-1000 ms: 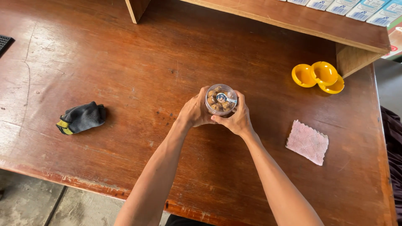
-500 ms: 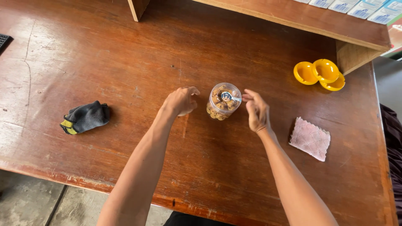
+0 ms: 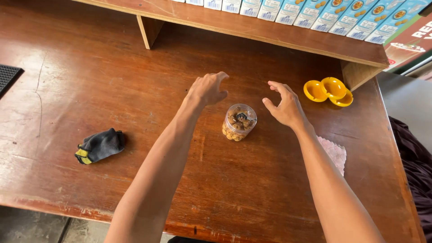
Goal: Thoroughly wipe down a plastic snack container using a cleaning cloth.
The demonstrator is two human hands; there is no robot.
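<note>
Both arms reach forward over the table [image 3: 90, 67], from the lower edge of the view toward the shelf [image 3: 270, 31]. The left hand [image 3: 208, 90] is raised above the wood, its back turned up, fingers bent loosely and pointing to the right and forward. It holds nothing. The right hand [image 3: 284, 104] is also free, with the palm turned to the left, the thumb low and the fingers curved in an open C shape. It grasps nothing either.

The jar [image 3: 239, 122] stands between the two hands, a little nearer to the person than both of them, and neither hand touches it. It is a small clear plastic jar with brown snacks inside and a clear lid on top. It stands upright on the table, so its long axis is vertical and the lid points up toward the camera.

A dark glove [image 3: 100, 146] with a yellow edge lies well apart on the left. A pink cloth [image 3: 334, 153] lies under the right forearm. Yellow bowls [image 3: 328, 89] sit near the shelf support on the right. A row of blue cartons [image 3: 315, 11] stands on the shelf.
</note>
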